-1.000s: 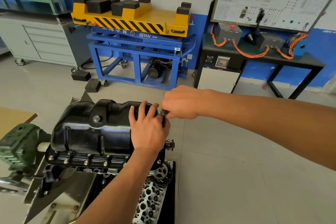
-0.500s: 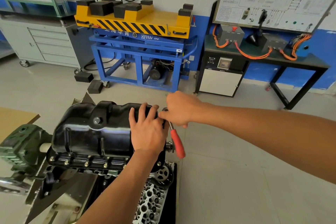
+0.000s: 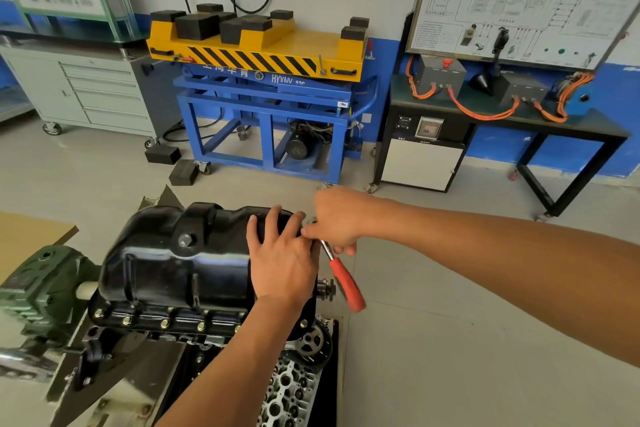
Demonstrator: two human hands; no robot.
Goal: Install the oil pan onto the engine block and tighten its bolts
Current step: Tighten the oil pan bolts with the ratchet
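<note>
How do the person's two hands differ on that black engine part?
The left hand lies flat, fingers spread, on the oil pan; the right hand curls round the red-handled ratchet. The left arm comes from below, the right arm from the side. Both work at the pan's end.

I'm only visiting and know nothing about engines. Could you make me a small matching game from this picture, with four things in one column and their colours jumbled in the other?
Things
1. oil pan
2. ratchet handle
3. lift platform
4. cables on the bench

Colours
A. orange
B. glossy black
C. yellow with black stripes
D. red

Pairs: 1-B, 2-D, 3-C, 4-A
</note>
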